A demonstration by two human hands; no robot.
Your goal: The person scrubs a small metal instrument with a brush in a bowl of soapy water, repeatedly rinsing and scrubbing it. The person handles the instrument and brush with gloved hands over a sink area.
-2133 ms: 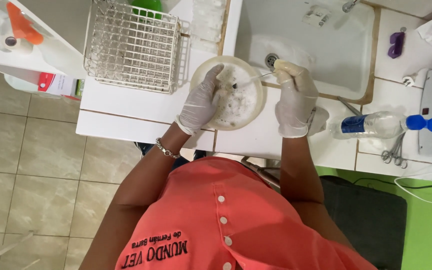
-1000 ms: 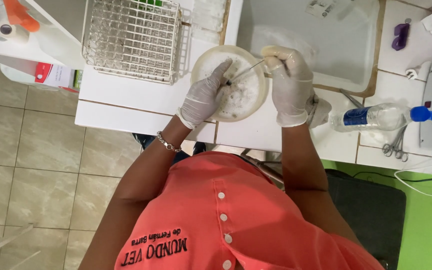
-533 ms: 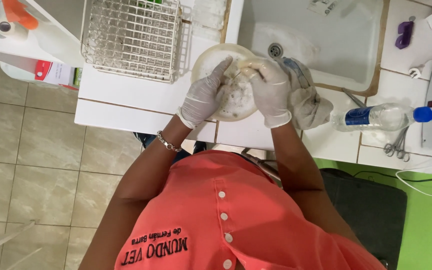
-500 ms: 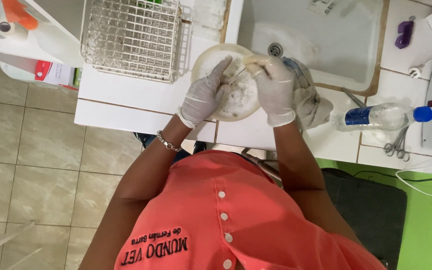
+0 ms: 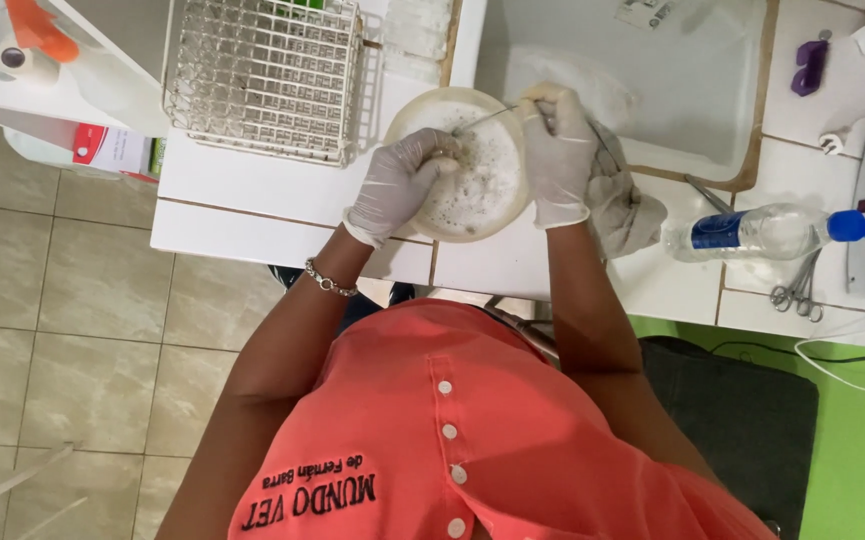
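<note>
A round cream bowl (image 5: 410, 112) full of soapy foam sits on the white tiled counter beside the sink. My left hand (image 5: 402, 180), in a pale glove, reaches into the foam at the bowl's left side; what it grips is hidden. My right hand (image 5: 557, 150), also gloved, rests over the bowl's right rim and is closed on a thin metal instrument (image 5: 482, 118) that slants across the foam.
A wire rack (image 5: 262, 75) stands left of the bowl. The sink (image 5: 652, 80) lies behind it. A crumpled grey cloth (image 5: 627, 205), a plastic bottle with blue cap (image 5: 782, 230) and metal scissors (image 5: 797, 290) lie at the right. Tiled floor is below left.
My right hand has moved back from the middle of the bowl to its right rim. The thin metal instrument now shows across the foam. My left hand stays in the bowl.
</note>
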